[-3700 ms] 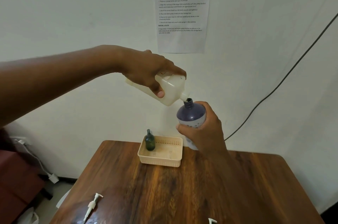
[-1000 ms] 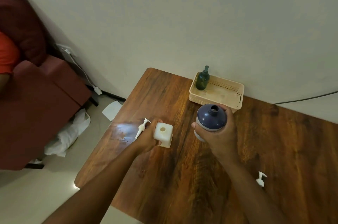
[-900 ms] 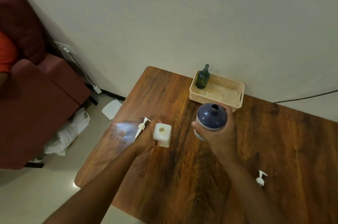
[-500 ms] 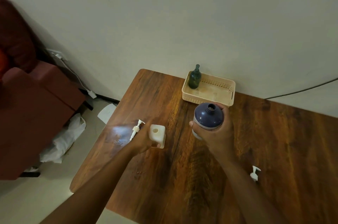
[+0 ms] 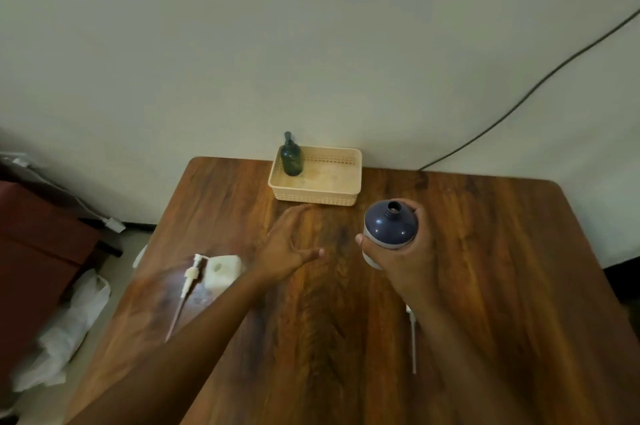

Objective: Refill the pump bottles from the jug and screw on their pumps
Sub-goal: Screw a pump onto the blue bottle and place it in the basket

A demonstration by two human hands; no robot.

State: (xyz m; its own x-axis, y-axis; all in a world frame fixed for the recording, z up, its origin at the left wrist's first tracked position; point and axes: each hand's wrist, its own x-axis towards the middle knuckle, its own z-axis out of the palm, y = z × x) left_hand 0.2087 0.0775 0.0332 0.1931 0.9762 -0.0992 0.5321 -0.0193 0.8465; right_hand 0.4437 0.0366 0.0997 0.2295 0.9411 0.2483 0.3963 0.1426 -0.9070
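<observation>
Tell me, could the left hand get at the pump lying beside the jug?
Probably yes. The left hand is open and holds nothing, the pump lies uncovered on the table, and only the jug sits between them, easily skirted.

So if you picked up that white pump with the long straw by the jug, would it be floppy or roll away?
Probably a bit of both. The white pump lies flat beside the jug, and its thin tube looks bendy, so that end may wobble. Its head looks stiff and light. The sideways nozzle would likely stop it rolling far.
</observation>
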